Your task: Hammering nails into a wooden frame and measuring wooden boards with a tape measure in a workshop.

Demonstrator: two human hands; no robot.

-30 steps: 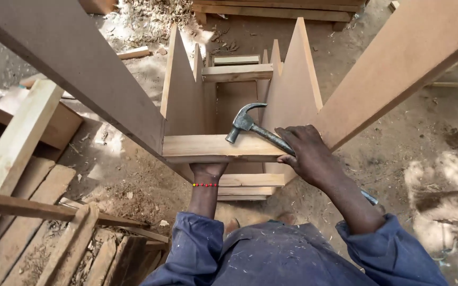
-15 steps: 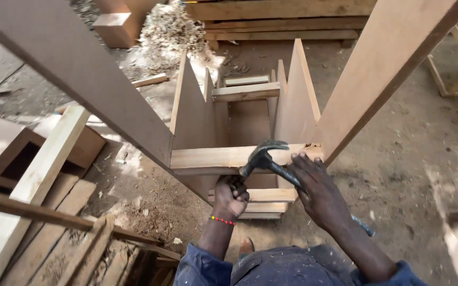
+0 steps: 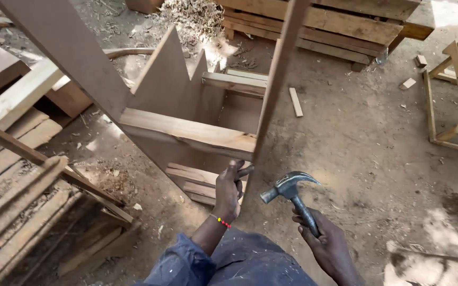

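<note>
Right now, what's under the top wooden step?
Under the top wooden step, lower treads show, and the left hand reaches beneath. The step's underside is covered.

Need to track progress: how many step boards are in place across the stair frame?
4 show: the top tread at the left hand, two lower ones beside that hand, one far tread. Others may hide behind the side boards.

Outdoor carpentry yard, stacked planks (image 3: pixel 22 175), wood shavings (image 3: pixel 194 16)

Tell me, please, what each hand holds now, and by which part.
The right hand holds a grey metal claw hammer by its handle. The left hand grips the lower edge of the pale wooden step board.
</note>
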